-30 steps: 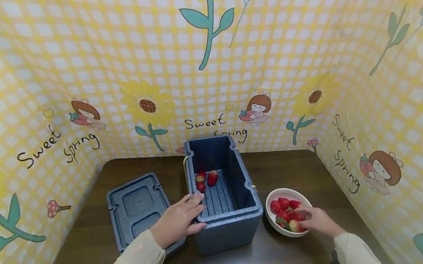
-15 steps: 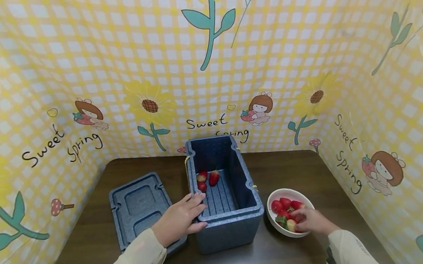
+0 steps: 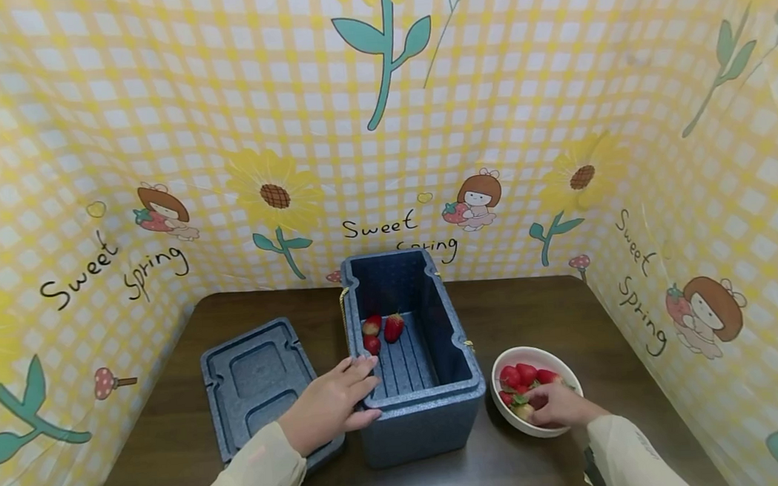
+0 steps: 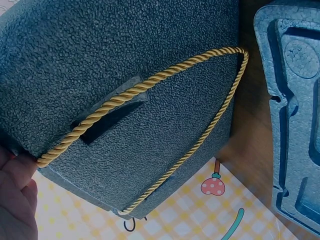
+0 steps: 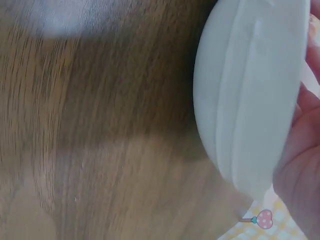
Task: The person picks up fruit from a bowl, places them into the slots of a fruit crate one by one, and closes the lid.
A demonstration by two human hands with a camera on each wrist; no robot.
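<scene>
Pale strawberry [image 3: 523,412] in bowl [image 3: 503,416], just left of right hand's [image 3: 562,405] fingertips, touching; long axis unclear. Right hand nearer; cannot tell if fingers pinch. Left hand [image 3: 327,406] on box [image 3: 420,430] rim, fingers extended, thumb apart.

Right hand [image 3: 562,405] screens some strawberries [image 3: 526,373]

Head view, between four and five o'clock: its fingertips are partly hidden, so whether they pinch one cannot be told. At seven o'clock, the left sleeve [image 3: 255,467], its lettering too small to read, covers part of the lid [image 3: 256,370] and is cropped by the bottom edge. Left wrist view: the left hand [image 4: 17,195] is cut off at eight o'clock. Right wrist view: the bowl [image 5: 250,100], blurred, runs off the top edge at one o'clock.
</scene>
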